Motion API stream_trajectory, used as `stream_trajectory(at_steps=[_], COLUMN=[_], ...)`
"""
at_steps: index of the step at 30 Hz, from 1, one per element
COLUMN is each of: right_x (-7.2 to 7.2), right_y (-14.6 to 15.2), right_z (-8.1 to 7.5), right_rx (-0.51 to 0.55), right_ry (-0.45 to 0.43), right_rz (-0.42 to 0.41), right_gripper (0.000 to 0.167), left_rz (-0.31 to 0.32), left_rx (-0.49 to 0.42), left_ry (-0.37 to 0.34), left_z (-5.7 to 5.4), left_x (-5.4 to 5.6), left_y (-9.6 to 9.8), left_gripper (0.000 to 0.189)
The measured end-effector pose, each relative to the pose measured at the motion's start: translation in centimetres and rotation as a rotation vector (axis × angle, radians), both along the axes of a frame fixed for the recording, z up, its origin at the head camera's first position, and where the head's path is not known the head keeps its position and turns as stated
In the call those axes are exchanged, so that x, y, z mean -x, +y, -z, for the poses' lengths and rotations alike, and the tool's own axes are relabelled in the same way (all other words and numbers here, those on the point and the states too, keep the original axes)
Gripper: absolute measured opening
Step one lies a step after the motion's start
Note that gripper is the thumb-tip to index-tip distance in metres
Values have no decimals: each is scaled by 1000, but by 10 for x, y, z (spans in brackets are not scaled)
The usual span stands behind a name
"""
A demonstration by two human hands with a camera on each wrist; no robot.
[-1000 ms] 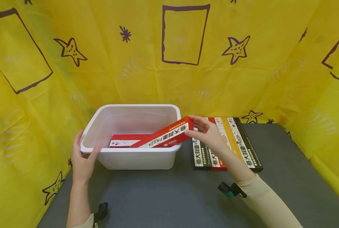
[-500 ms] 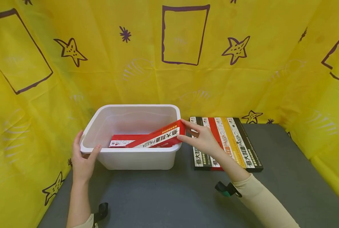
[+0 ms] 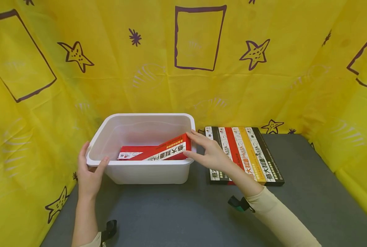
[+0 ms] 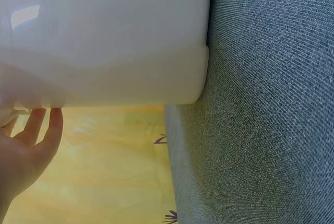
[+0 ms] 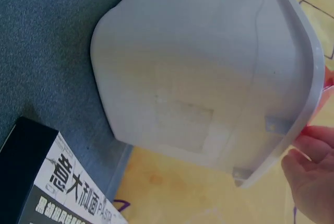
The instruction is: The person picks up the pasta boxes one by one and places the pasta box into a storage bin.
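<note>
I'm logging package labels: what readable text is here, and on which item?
"意大利面": tilted red box in the right hand
"Tomato": same box
"意大利面 PASTA": left black box, yellow box, right black box
"PASTA": row's red box
"黑胡椒风味": left black box
"Chicken curry": yellow box
"Blackpepper": right black box
Too small, blurred or cut off: remaining print, including the lower red box in the tub.

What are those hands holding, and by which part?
The right hand pinches a red pasta box by its raised end; the left hand grips the white tub by its rim.
</note>
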State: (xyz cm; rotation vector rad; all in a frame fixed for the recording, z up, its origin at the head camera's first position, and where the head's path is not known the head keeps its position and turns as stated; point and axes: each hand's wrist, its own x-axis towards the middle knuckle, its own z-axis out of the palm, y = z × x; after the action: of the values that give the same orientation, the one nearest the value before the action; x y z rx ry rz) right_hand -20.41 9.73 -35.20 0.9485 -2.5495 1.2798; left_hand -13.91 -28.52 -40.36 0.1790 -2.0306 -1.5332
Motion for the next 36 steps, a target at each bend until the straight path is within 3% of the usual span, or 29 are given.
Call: stream_trajectory(at_steps=[7,18,27,36], right_x=[-1,-9,-10,-14], right_y=[-5,9,26,47], right_z=[0,7,14,25], right_rx=[45,79,207,250], right_ry=[21,34,-121,-228], right_rz=[-41,23,-8,63], right_gripper=[51,49,56,57], left_rz=[6,9,13,12], left_rx=[-11,-42,-75,-96], left_ry=[-12,-34,-37,-23], left_z=[-1,-1,-2,-2], left_x=[0,0,0,0], left_y=[0,1,1,3], left_gripper=[74,75,76,75])
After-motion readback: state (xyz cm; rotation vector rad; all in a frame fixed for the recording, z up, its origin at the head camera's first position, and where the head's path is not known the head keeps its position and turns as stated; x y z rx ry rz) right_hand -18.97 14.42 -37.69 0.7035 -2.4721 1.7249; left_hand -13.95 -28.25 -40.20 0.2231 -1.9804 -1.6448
